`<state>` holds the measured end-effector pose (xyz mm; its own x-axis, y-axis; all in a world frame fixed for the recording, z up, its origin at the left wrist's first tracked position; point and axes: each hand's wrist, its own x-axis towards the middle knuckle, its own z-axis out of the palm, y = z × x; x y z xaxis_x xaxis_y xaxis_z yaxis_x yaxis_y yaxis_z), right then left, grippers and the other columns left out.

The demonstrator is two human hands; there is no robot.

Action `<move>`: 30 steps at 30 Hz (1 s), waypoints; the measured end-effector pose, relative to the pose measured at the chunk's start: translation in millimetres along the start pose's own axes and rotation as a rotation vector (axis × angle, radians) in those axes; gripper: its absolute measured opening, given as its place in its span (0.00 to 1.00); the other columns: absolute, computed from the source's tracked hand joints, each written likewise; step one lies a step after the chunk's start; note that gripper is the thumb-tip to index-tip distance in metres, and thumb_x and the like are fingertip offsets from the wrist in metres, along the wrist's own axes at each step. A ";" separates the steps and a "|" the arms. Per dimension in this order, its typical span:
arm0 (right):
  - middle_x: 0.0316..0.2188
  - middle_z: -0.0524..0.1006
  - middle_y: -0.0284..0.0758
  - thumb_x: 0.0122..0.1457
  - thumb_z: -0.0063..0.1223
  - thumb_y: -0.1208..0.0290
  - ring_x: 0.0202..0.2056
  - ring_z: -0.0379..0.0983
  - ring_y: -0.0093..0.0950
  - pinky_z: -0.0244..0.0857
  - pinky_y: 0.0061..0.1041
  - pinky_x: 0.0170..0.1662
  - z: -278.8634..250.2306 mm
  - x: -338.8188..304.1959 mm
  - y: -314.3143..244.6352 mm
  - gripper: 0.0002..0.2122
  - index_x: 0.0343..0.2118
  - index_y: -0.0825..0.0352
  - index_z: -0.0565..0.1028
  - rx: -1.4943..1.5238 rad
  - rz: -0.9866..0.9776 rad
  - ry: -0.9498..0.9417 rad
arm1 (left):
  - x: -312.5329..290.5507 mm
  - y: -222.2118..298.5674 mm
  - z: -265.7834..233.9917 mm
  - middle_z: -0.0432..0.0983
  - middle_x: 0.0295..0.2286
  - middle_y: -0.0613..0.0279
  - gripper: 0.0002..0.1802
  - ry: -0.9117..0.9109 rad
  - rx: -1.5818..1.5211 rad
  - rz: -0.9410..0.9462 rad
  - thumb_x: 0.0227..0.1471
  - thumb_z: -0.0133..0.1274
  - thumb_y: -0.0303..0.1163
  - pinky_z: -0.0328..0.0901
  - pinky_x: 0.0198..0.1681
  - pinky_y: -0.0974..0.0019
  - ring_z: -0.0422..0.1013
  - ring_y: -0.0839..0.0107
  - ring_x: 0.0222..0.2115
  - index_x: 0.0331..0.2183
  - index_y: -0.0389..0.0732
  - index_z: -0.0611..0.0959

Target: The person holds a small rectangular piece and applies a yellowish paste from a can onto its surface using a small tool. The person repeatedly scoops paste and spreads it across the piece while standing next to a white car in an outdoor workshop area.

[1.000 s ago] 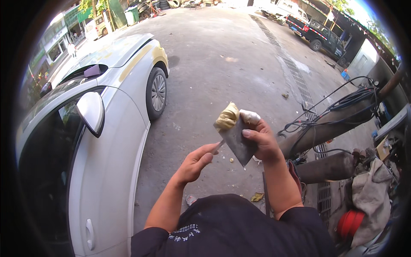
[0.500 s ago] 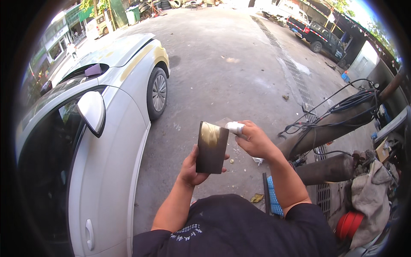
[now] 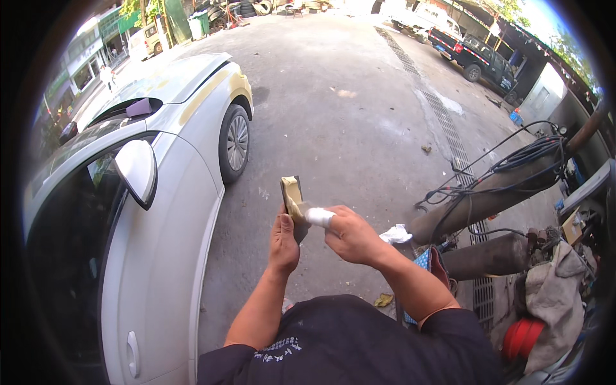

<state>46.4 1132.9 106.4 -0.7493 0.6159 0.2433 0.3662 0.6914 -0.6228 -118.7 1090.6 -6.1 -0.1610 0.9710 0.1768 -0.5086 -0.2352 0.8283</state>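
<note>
- My left hand (image 3: 284, 240) is clenched around the lower end of a flat board (image 3: 293, 200), thumb up its near face, holding it upright and edge-on to me at chest height, over the ground beside the car (image 3: 170, 212).
- The board's upper face carries a smear of tan filler (image 3: 292, 192); I can't tell how thick it lies.
- My right hand (image 3: 350, 236) is closed, its white-wrapped finger (image 3: 319, 217) pressed against the board's right side just below the filler. Whether a tool sits in that fist I cannot tell.
- Both hands meet at the board, touching or nearly so.
- Risk, as I judge it: the board is pinched only at its bottom end, so a push from the right hand could twist it out of my left and drop it on the concrete (image 3: 346, 128).
- Filler could slide off the tilted face, or smear onto the wrapped finger.
- The car's door and mirror (image 3: 136, 171) stand just to my left; a slip that way could mark the panel.
- To my right, apart from the hands, lie a white rag (image 3: 396, 234), gas cylinders (image 3: 487, 199) with looped hoses (image 3: 513, 160), and a red drum (image 3: 523, 339) under cloth.
</note>
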 end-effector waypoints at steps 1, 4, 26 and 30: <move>0.44 0.76 0.42 0.46 0.47 0.86 0.47 0.71 0.43 0.67 0.36 0.49 -1.1 -2.9 -4.0 0.21 0.46 0.67 0.74 -0.012 0.075 -0.041 | -0.4 6.0 -4.6 0.68 0.49 0.57 0.31 -0.016 -0.089 -0.063 0.64 0.34 0.49 0.68 0.48 0.61 0.70 0.69 0.44 0.62 0.40 0.57; 0.47 0.75 0.40 0.42 0.49 0.89 0.49 0.70 0.40 0.68 0.35 0.50 -14.7 -13.7 -3.0 0.24 0.45 0.65 0.75 0.028 -0.317 0.311 | -7.1 21.4 -18.5 0.66 0.52 0.50 0.33 -0.187 -0.411 -0.330 0.63 0.34 0.52 0.70 0.44 0.48 0.68 0.51 0.49 0.61 0.40 0.58; 0.48 0.72 0.39 0.52 0.53 0.83 0.49 0.71 0.29 0.67 0.31 0.51 35.0 -32.0 50.7 0.24 0.54 0.72 0.65 1.403 0.366 0.108 | -0.4 15.2 9.0 0.65 0.53 0.55 0.38 -0.212 0.110 0.101 0.60 0.37 0.57 0.58 0.56 0.63 0.63 0.67 0.53 0.59 0.36 0.62; 0.47 0.74 0.39 0.52 0.53 0.82 0.47 0.72 0.28 0.68 0.30 0.50 -3.0 -15.7 51.1 0.23 0.54 0.71 0.66 1.463 0.257 0.153 | -4.5 18.3 -1.5 0.68 0.50 0.56 0.31 -0.252 0.355 0.038 0.62 0.41 0.48 0.65 0.50 0.64 0.66 0.68 0.49 0.56 0.34 0.67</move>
<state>78.5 1159.8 73.1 -0.6543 0.7556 0.0299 -0.4569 -0.3635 -0.8118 -128.6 1081.9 7.5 0.0603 0.9525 0.2985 -0.1770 -0.2841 0.9423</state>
